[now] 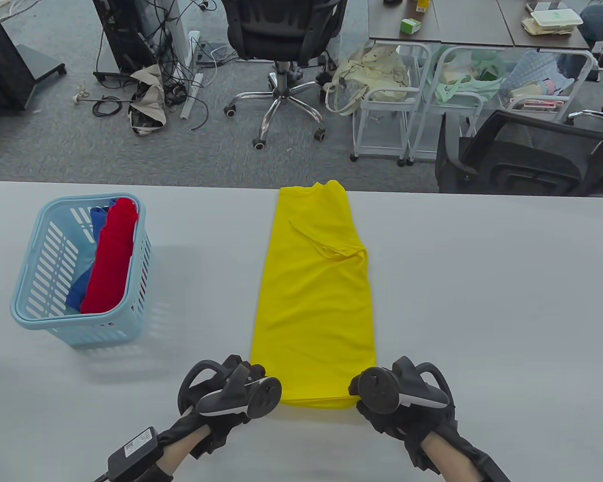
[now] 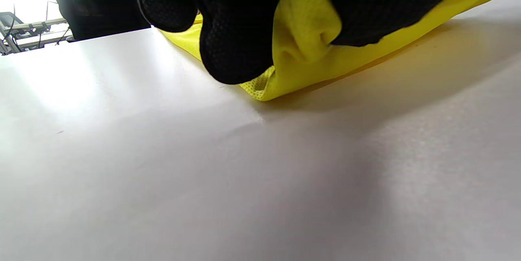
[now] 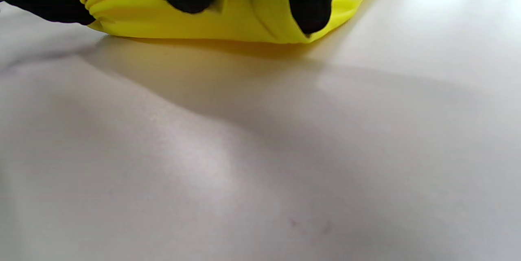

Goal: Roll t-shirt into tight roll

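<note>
The pinch of each hand is hidden by trackers in the table view; in the wrist views, the yellow t-shirt [image 1: 314, 296] hem is seen pinched by left hand [image 1: 231, 396] and right hand [image 1: 404, 399]. Folded long, it is spread from 6 toward 12 o'clock on the surface [image 1: 482, 301].

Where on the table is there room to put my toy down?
The biggest bare patch of table is right of the yellow t-shirt, out to the far edge. A narrower bare strip lies between the blue basket and the shirt. It is crowded at the near edge, where the left hand and right hand grip the shirt's hem.
</note>
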Demonstrator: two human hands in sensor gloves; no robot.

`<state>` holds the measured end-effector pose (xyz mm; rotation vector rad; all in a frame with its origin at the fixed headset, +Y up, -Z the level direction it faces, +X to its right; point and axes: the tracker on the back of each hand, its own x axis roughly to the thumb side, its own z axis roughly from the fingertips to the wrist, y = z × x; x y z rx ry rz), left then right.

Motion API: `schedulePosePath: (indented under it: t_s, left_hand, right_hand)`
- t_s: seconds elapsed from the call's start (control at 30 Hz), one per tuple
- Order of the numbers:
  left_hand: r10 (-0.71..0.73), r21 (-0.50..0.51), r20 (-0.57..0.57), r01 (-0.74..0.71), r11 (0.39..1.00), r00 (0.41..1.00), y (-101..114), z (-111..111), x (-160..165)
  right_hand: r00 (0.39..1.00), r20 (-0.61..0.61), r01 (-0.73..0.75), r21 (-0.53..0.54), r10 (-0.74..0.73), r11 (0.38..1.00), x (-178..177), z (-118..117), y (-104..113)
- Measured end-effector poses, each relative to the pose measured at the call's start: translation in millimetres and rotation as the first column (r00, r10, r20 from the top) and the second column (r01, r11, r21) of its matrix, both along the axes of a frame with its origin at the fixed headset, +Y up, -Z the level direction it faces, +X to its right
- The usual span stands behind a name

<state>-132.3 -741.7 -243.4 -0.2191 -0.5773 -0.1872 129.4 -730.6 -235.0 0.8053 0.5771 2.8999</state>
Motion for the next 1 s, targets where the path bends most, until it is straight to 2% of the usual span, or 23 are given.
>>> schedulePosePath:
  t_s: [0.17,0.27,0.37,0.53,0.6,0.73,0.8,0.83,0.87,0.93,0.97,1.0]
  left_hand:
    - [0.143,-0.044,-0.071,-0.147,0.988,0.987,11,-8,-12]
    - [0.28,-0.113,-0.103,-0.29,0.95,0.955,18,-15,-21]
    - [0.349,-0.138,-0.111,-0.362,0.922,0.93,23,-20,-28]
    - [0.422,-0.173,-0.114,-0.436,0.883,0.9,26,-26,-35]
    - [0.423,-0.17,-0.108,-0.436,0.884,0.9,27,-28,-36]
    - [0.473,-0.266,-0.145,-0.495,0.827,0.869,20,-33,-39]
    - [0.525,-0.361,-0.183,-0.553,0.751,0.832,15,-37,-41]
    - [0.548,-0.399,-0.192,-0.575,0.715,0.814,14,-37,-41]
    - [0.58,-0.454,-0.219,-0.608,0.651,0.784,14,-37,-41]
    - [0.607,-0.481,-0.235,-0.634,0.606,0.759,16,-35,-42]
    - [0.609,-0.478,-0.239,-0.638,0.604,0.756,16,-36,-43]
    - [0.6,-0.474,-0.242,-0.633,0.612,0.762,17,-36,-43]
  right_hand:
    - [0.99,0.05,0.129,0.002,-0.129,0.992,12,-3,10]
    - [0.965,0.07,0.256,-0.052,-0.253,0.965,18,-7,12]
    - [0.944,0.09,0.324,-0.069,-0.317,0.944,20,-10,14]
    - [0.926,0.129,0.363,-0.04,-0.355,0.931,20,-11,18]
    - [0.923,0.155,0.356,0.009,-0.353,0.934,21,-11,19]
    - [0.903,0.187,0.395,-0.008,-0.387,0.919,22,-13,17]
    - [0.873,0.226,0.458,-0.076,-0.432,0.886,25,-15,11]
    - [0.849,0.233,0.511,-0.133,-0.474,0.849,26,-16,8]
    - [0.807,0.262,0.582,-0.204,-0.529,0.787,28,-17,5]
    - [0.747,0.313,0.662,-0.27,-0.587,0.699,32,-18,1]
    - [0.739,0.326,0.671,-0.279,-0.59,0.687,33,-19,1]
    - [0.749,0.324,0.659,-0.273,-0.578,0.701,32,-20,0]
